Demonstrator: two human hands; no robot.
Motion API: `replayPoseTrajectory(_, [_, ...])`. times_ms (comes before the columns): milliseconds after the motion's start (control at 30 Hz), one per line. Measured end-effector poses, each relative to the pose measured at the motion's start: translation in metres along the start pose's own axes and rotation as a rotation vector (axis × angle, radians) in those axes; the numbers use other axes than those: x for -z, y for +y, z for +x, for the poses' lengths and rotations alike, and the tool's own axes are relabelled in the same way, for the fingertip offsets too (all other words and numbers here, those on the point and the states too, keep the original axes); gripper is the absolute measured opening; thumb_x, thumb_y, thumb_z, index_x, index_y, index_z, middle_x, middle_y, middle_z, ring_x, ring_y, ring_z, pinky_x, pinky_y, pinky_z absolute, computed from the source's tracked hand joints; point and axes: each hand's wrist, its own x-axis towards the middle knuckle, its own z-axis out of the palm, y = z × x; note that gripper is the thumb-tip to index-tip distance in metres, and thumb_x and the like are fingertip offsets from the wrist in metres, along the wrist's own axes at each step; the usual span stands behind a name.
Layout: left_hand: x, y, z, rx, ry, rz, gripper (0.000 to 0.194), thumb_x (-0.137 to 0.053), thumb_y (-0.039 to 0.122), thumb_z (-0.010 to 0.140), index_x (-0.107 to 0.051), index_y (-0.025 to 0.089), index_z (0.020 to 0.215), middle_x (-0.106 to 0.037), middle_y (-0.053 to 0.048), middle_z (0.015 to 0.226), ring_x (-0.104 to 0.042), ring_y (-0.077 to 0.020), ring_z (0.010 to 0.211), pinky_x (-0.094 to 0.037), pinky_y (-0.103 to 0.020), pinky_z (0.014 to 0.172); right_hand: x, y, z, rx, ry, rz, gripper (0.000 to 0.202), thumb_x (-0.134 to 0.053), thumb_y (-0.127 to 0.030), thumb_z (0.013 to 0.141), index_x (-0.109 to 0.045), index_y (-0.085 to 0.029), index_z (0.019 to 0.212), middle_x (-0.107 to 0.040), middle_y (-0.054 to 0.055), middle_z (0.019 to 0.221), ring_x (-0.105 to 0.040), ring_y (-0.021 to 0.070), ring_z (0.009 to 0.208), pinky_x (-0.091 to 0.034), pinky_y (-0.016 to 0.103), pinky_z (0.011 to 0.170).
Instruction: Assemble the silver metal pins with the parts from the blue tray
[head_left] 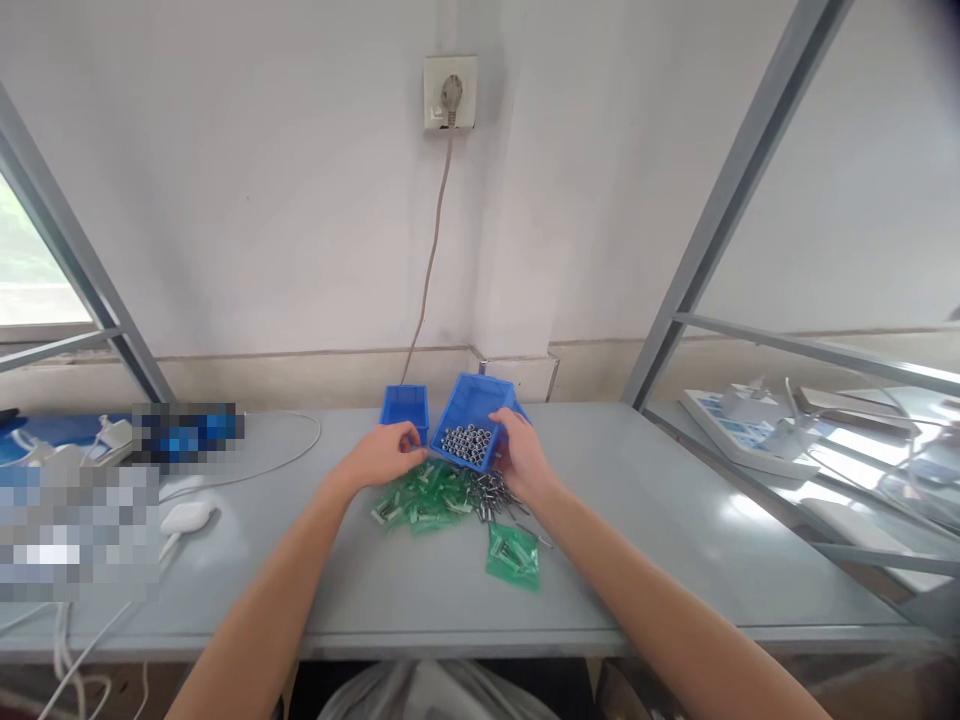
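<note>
My right hand grips the right side of a blue bin, which is tilted toward me. Several small metal rings or nuts lie gathered at the bin's near end. My left hand is at the bin's near left corner, thumb and fingers curled close together; whether it holds anything is too small to tell. Behind it stands a second blue bin. Below the hands lie green plastic bags with metal parts inside, and a pile of loose screws or pins. One green bag lies apart, nearer me.
A white adapter and cables lie on the left of the grey table. Metal frame posts rise at both sides. A cord runs down from the wall socket. Boards and cables lie far right.
</note>
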Motion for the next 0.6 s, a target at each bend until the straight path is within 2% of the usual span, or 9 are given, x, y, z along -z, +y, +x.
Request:
replayPoseTrajectory(100, [-0.002, -0.001, -0.001, -0.003, -0.117, 0.011, 0.045, -0.06, 0.062, 0.072, -0.06, 0.022, 0.093, -0.065, -0.002, 0.081, -0.06, -0.0195, 0.073, -0.039, -0.026, 0.056, -0.001, 0.002, -0.001, 0.045, 0.023, -0.042, 0.038, -0.069, -0.035, 0.063, -0.054, -0.026, 0.097, -0.058, -0.004, 0.074, -0.055, 0.0154, 0.062, -0.046, 0.025, 0.044])
replayPoseTrajectory(267, [-0.004, -0.001, -0.002, 0.021, -0.19, 0.049, 0.062, -0.061, 0.073, 0.064, -0.058, 0.023, 0.099, -0.064, -0.002, 0.084, -0.059, -0.0194, 0.072, -0.038, -0.026, 0.055, 0.0, 0.007, -0.001, 0.123, 0.031, -0.098, 0.051, -0.07, -0.035, 0.063, -0.05, -0.029, 0.11, -0.062, -0.003, 0.083, -0.06, 0.0175, 0.069, -0.049, 0.027, 0.049])
replayPoseTrajectory(500, [-0.004, 0.004, -0.004, 0.021, -0.208, 0.089, 0.083, -0.062, 0.075, 0.061, -0.047, 0.025, 0.125, -0.063, -0.002, 0.085, -0.061, -0.0203, 0.073, -0.038, -0.027, 0.055, -0.002, 0.013, -0.002, 0.199, 0.004, -0.149, 0.055, -0.069, -0.033, 0.064, -0.049, -0.027, 0.115, -0.067, 0.001, 0.091, -0.064, 0.0233, 0.079, -0.055, 0.034, 0.06])
replayPoseTrajectory(600, [-0.006, 0.002, -0.003, 0.012, -0.2, 0.117, 0.087, -0.062, 0.076, 0.061, -0.046, 0.025, 0.129, -0.064, -0.003, 0.087, -0.062, -0.0215, 0.075, -0.038, -0.027, 0.056, -0.003, 0.016, -0.004, 0.232, -0.04, -0.166, 0.053, -0.068, -0.034, 0.067, -0.048, -0.027, 0.116, -0.068, 0.003, 0.095, -0.065, 0.0247, 0.083, -0.056, 0.036, 0.065])
